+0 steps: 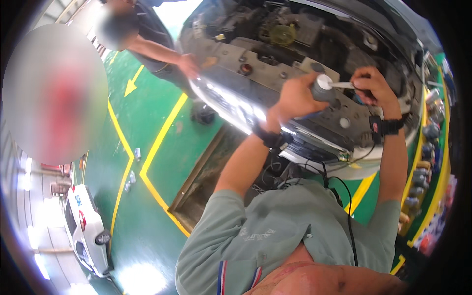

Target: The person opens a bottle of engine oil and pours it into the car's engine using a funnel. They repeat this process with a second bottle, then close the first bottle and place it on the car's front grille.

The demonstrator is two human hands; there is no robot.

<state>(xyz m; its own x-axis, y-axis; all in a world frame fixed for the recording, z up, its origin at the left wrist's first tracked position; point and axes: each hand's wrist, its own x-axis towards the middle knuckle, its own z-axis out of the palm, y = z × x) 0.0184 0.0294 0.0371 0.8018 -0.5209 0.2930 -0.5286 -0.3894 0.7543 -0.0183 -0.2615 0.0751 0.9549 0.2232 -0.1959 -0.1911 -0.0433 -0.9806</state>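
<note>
My left hand [297, 98] is wrapped round a small grey bottle [323, 92] with a round white top. In my right hand [374, 87] is a slim, pale metal-looking tool [342, 85], gripped by one end. Its other end meets the edge of the white top; the exact kind of tool cannot be made out. Both hands are above the front of a car's open engine bay [255, 59]. Beneath the bottle lies the grey front panel of the bay, partly covered by my hands.
Another person's hand [188, 65] rests at the car's front edge on the left. A floor pit edge [196, 172] runs beside me. Bottles and cans [418, 179] line a shelf at right. A white car [88, 228] stands at lower left.
</note>
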